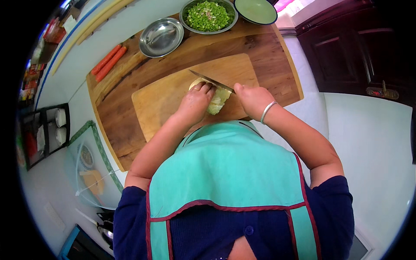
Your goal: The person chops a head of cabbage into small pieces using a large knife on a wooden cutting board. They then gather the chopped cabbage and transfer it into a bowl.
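On the wooden cutting board (160,97) lies a piece of pale yellow-green leafy cabbage (218,103). My left hand (195,102) presses down on it with curled fingers, hiding part of it. A ring shows on one finger. My right hand (252,100) is wrapped round the handle of a kitchen knife (209,79), which is hidden in the grip. The blade slants up and left along the far side of the cabbage, close to my left fingertips. Whether the edge touches the cabbage I cannot tell.
Beyond the board stand an empty metal bowl (161,37), a metal bowl (183,18) of chopped green vegetable and a pale green dish (256,10). Two carrots (109,63) lie at the table's far left. A dark red door (362,52) stands at the right.
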`<state>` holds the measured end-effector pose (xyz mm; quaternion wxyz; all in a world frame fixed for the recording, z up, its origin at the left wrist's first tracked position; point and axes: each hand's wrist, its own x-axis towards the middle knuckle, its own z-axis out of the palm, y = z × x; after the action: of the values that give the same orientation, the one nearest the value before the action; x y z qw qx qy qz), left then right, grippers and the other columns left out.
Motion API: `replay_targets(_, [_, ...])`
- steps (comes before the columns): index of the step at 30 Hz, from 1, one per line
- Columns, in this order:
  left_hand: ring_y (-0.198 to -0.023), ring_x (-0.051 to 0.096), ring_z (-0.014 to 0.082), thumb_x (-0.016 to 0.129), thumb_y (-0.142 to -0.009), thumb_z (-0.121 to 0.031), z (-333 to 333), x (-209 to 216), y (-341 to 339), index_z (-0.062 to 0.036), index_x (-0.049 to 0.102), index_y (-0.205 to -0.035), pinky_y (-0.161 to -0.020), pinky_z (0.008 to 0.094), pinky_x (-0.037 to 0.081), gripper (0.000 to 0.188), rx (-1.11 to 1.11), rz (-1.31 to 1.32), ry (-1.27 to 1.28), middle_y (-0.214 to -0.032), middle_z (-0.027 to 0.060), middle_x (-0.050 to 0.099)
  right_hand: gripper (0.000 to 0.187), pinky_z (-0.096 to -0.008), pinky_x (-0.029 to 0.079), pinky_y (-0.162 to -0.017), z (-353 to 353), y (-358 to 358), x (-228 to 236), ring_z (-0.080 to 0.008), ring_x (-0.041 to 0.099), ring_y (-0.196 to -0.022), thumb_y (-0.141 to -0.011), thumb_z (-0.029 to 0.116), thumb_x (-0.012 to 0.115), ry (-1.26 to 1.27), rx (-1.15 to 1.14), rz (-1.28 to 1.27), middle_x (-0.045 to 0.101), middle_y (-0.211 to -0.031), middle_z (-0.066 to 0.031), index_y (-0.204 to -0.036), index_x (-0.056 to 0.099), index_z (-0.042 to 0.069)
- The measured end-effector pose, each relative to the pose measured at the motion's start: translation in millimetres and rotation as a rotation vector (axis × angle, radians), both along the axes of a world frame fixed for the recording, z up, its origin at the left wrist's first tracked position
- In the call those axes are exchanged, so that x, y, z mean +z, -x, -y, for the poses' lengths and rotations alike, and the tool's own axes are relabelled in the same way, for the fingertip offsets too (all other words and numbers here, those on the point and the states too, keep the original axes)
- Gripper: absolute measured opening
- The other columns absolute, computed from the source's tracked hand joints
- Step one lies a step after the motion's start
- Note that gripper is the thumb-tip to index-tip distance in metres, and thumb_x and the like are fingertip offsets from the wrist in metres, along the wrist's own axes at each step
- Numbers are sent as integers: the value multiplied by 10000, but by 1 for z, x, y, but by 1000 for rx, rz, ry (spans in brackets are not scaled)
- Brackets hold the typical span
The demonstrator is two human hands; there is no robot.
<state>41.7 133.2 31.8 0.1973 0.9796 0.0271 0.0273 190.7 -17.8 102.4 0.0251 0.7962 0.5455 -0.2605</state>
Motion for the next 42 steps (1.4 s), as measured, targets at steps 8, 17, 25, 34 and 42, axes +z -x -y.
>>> replay_targets(8, [-1108, 508, 324, 545, -711, 12, 2, 3, -1, 20, 543, -1145, -929, 386, 449, 434, -16, 72, 17, -1148, 149, 548, 144, -461, 514, -676, 9, -3, -63, -385, 634, -803, -851, 58, 452, -124, -77, 17, 622, -928, -218, -985, 455, 4])
replay_targets(17, [-1089, 515, 318, 545, -713, 6, 2, 2, 2, 14, 550, -1152, -903, 378, 470, 439, 20, -9, 2, -1146, 144, 550, 146, -463, 510, -684, -8, 1, -2, -388, 631, -821, -853, 55, 446, 87, -5, -10, 620, -933, -214, -989, 453, 4])
replay_targets(25, [-1118, 507, 339, 519, -713, 52, 0, 3, 2, -17, 520, -1224, -897, 390, 481, 515, 7, -24, 50, -1247, 141, 509, 134, -467, 501, -671, 0, -4, -50, -396, 615, -781, -846, 48, 447, -139, -65, -14, 599, -914, -210, -973, 430, 8])
replay_targets(34, [-1100, 515, 319, 534, -706, 37, 1, -3, 4, -10, 540, -1191, -883, 378, 486, 487, 16, 22, 46, -1198, 125, 529, 134, -473, 491, -658, -3, 0, -39, -404, 608, -774, -849, 45, 437, -29, -22, -12, 607, -871, -215, -974, 425, -3])
replay_targets(42, [-1085, 522, 301, 539, -715, 14, 1, -1, 7, 3, 551, -1162, -875, 369, 490, 447, 26, 13, 27, -1147, 124, 548, 172, -465, 505, -656, -5, 2, -27, -388, 633, -793, -862, 76, 449, -132, -37, 17, 621, -923, -227, -1017, 454, 3])
